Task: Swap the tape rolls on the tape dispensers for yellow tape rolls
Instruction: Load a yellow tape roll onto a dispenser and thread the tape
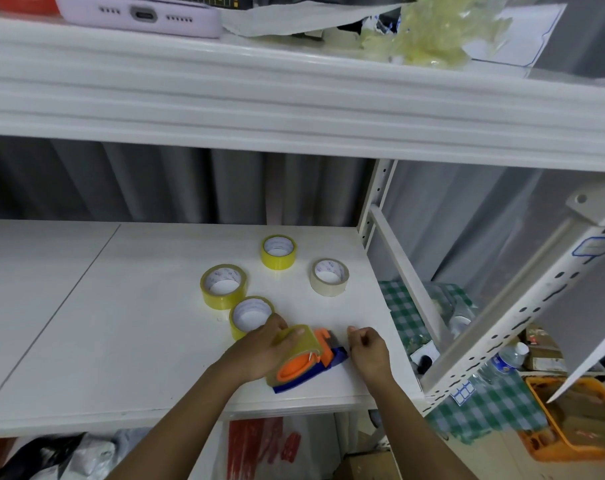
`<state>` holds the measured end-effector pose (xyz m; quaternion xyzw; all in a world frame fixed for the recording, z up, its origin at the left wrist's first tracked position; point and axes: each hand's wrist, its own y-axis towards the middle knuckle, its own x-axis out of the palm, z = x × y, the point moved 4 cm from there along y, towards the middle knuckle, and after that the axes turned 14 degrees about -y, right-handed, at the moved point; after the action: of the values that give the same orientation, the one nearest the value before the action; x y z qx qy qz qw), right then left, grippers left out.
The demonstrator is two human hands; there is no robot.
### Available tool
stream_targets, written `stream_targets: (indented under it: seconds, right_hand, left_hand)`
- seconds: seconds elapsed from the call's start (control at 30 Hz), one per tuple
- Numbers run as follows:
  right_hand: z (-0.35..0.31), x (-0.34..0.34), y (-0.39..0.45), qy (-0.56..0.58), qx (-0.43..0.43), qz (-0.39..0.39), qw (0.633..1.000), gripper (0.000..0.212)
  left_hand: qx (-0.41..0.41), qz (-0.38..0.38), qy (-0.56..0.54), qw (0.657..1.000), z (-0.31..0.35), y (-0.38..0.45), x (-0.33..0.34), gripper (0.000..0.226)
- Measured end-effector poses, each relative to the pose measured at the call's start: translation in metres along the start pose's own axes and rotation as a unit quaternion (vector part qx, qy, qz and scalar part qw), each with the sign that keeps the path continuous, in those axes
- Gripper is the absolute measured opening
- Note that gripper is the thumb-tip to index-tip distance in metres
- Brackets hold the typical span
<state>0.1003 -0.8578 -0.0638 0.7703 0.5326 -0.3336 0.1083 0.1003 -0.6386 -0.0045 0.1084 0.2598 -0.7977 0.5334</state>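
Shelf (121,341), near right edge: blue-and-orange tape dispenser (311,368) lying with a yellow roll (299,339) mounted. Left hand (263,351) curled over that roll, gripping it. Right hand (367,348) just right of the dispenser, fingers curled; cannot tell whether it pinches anything. Farther back: three loose yellow rolls (224,285), one pale roll (329,277).

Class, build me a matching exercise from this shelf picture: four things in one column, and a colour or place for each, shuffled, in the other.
Things:
1. beige tape roll
2. phone case
3. dispenser hub
4. left hand

Descriptions:
A. lilac, on the upper shelf
B. orange, inside a roll
C. gripping the roll on the dispenser
D. far right of the loose rolls

Pairs: 1-D, 2-A, 3-B, 4-C
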Motion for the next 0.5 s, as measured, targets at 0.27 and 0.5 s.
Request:
stream_targets:
  seconds: [0.27,0.5]
  right_hand:
    - [-0.007,0.000,0.003,-0.013,0.001,-0.054,0.998,0.025]
    - [-0.030,-0.013,-0.017,0.078,-0.062,0.003,0.995,0.027]
  left_hand:
    - [-0.002,-0.002,-0.008,1.000,0.014,0.023,0.005,0.033]
    - [0.001,-0.030,-0.088,0.996,-0.004,0.012,-0.001,0.015]
